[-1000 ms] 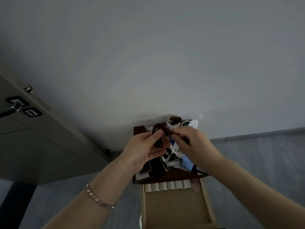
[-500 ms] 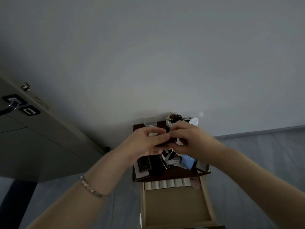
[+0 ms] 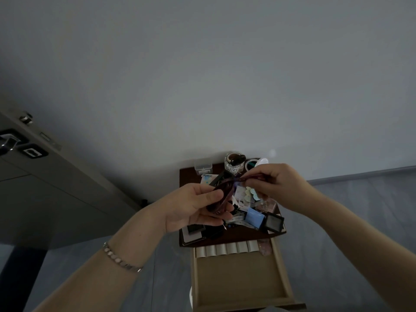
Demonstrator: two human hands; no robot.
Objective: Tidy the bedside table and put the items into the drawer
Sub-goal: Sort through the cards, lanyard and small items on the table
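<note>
At the centre of the frame your left hand [image 3: 193,206] curls round a pair of dark reddish glasses [image 3: 225,188] while your right hand [image 3: 278,183] pinches one thin arm of them — both above the cluttered bedside table [image 3: 186,174], whose drawer [image 3: 238,278] stands open at lower centre.

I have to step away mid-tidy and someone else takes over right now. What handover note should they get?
Left hand: grips the dark reddish item, possibly a pair of glasses, above the bedside table.
Right hand: pinches the item's thin end.
Drawer: pulled open, with a row of pale rolls at its back and most of its floor bare.
Done: drawer open, one item in hand.
Left: put that item in the drawer, then the clutter on the table top, such as the blue packet, black square case and glass jar.
</note>
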